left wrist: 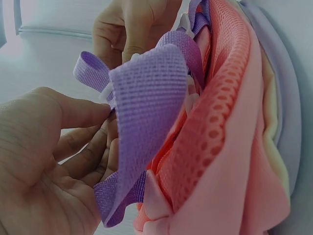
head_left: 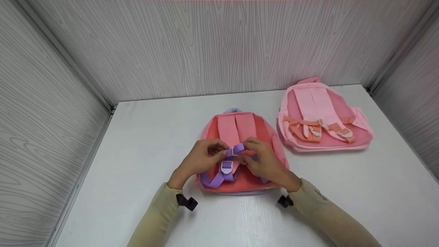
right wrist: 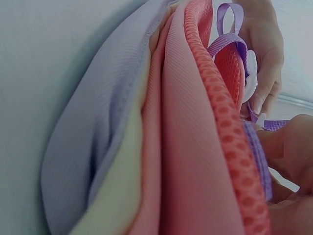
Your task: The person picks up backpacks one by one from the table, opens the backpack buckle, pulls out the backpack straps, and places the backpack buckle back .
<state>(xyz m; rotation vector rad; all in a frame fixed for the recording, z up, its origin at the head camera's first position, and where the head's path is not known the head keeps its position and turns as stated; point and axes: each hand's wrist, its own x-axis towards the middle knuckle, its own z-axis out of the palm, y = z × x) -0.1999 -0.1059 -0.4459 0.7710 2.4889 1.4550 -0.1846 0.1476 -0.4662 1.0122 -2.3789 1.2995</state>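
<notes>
A coral-pink backpack [head_left: 271,154] lies on the table with its shoulder straps [head_left: 227,127] facing up. Above its back panel, my left hand [head_left: 202,156] pinches a purple webbing strap [left wrist: 151,107] between thumb and fingers, close to a small white buckle [head_left: 233,151]. On the other side of that buckle, my right hand [head_left: 262,159] holds the looped purple webbing [head_left: 239,148] with its fingertips. A second white buckle [head_left: 226,167] sits on purple webbing just below. Part of the right hand's grip is hidden behind the bag in the right wrist view.
A lighter pink backpack [head_left: 312,106] with orange webbing [head_left: 305,121] lies at the back right, also straps up. Grey wood-grain panels [head_left: 205,48] stand behind and on both sides of the white table [head_left: 144,137].
</notes>
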